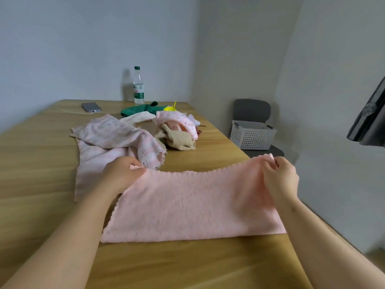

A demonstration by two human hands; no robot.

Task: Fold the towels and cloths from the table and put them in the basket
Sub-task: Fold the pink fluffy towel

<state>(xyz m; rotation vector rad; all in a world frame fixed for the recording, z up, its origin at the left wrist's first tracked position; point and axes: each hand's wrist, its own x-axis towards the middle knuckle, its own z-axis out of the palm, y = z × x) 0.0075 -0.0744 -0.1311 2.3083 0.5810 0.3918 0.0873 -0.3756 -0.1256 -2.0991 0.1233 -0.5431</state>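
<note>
A pink towel (pixel 193 205) is stretched across the near part of the wooden table (pixel 41 163). My left hand (pixel 123 172) pinches its far left corner and my right hand (pixel 280 178) pinches its far right corner, both lifted a little so the far edge sags between them. Its near edge lies on the table. Behind it lie a pale pink patterned cloth (pixel 116 138), a beige cloth (pixel 179 138), a pink dotted cloth (pixel 179 119), a cream cloth (pixel 139 117) and a green cloth (pixel 143 109). The white perforated basket (pixel 252 135) sits on a chair to the right.
A water bottle (pixel 138 86) stands at the table's far edge, with a phone (pixel 91 107) on a white cable to its left. The grey chair (pixel 252 111) stands beyond the table's right edge. A dark object (pixel 368 119) hangs at the far right.
</note>
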